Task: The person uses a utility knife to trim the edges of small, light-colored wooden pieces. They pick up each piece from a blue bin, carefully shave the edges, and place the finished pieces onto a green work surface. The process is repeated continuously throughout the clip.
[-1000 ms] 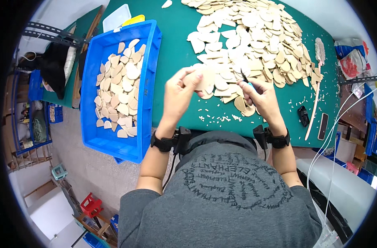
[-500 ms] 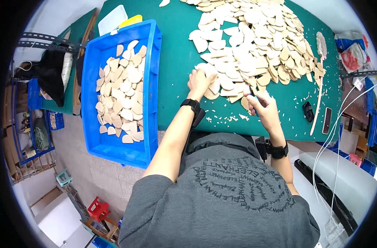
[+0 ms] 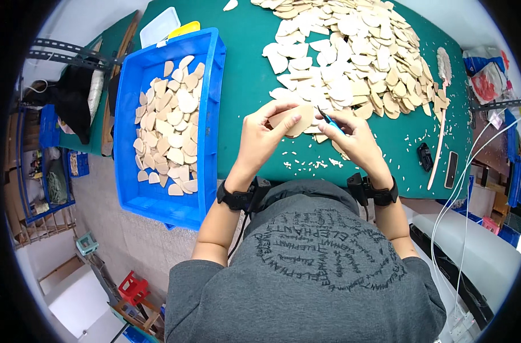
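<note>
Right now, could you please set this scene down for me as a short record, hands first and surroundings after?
Left hand: holding a flat tan piece
Right hand: holding a slim blue-handled tool, dark tip near the piece
Green table: bearing a large heap of flat pieces beyond the hands
White scraps: scattered nearer the person
Blue tray: left of the heap, holding loose tan pieces
Far right: pink stick, fluffy at one end

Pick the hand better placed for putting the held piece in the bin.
Probably left: the left hand grips the piece and is nearer the bin. The right hand is farther off, holding a tool.
</note>
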Demonstrator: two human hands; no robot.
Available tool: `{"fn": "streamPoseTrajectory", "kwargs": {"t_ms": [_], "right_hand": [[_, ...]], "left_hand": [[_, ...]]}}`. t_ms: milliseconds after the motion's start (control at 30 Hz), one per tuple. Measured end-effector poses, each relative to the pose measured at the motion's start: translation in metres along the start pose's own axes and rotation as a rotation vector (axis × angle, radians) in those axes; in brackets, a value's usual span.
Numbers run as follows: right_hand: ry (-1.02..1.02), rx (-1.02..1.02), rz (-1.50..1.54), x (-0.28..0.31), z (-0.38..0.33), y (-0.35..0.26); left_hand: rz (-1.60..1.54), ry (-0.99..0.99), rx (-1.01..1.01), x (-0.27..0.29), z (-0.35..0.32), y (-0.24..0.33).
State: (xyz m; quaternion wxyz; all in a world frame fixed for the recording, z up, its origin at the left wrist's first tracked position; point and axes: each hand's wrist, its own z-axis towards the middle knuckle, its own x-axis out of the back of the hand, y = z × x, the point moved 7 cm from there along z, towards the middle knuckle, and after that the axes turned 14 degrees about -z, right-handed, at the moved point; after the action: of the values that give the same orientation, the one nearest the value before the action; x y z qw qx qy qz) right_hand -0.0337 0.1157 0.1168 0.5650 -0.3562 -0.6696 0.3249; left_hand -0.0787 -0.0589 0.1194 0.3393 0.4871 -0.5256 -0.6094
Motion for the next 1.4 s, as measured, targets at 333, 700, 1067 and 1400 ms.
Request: {"fn": "streamPoseTrajectory", "kwargs": {"t_ms": [333,700,1067,1400], "right_hand": [[-0.079,-0.009,-0.033,0.0,-0.006,-0.007],[-0.044,0.027,0.013,-0.002,-0.014,-0.011],[-0.022,0.039,-0.006,-0.008,-0.015,-0.009],[-0.02,0.045,0.03,-0.018,-0.005,-0.016]], "left_hand": [[0.237,0.0,-0.14,-0.007,-0.013,0.02],[0.286,-0.01,-0.188,-0.012,-0.02,0.025],[0.297,0.004,-0.202,-0.007,-0.026,0.026],[0.272,0.043,-0.178,0.006,-0.027,0.025]]}}
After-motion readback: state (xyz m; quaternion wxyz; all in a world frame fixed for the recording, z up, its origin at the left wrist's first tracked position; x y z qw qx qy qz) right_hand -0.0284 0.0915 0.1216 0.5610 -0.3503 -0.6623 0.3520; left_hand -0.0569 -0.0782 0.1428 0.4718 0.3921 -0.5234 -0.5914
